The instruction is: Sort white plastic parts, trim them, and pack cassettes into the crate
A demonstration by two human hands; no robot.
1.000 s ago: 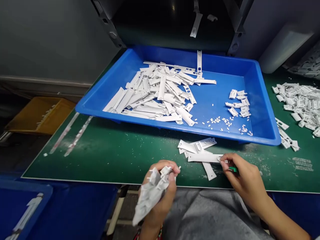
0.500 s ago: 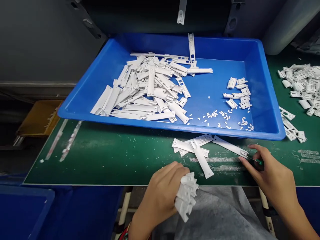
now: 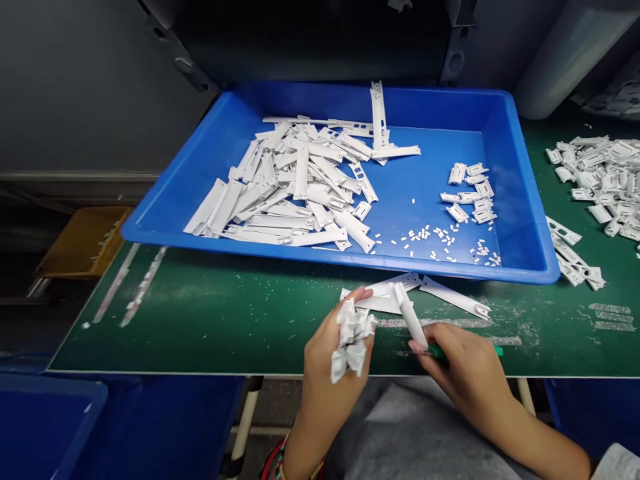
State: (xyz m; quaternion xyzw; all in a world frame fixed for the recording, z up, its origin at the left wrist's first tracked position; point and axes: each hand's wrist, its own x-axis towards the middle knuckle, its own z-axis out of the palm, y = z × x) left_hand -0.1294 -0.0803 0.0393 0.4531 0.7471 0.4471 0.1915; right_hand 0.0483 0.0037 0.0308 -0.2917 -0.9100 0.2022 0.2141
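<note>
At the bench edge, left hand (image 3: 330,353) clutches a bundle (image 3: 351,337), right (image 3: 463,373) pinches a strip (image 3: 412,319); loose grip could spill the bundle.

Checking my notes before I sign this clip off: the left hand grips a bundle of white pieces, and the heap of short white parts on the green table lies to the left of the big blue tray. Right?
One error: the head view shows the heap to the right of the blue tray. The left hand does grip the bundle.
</note>
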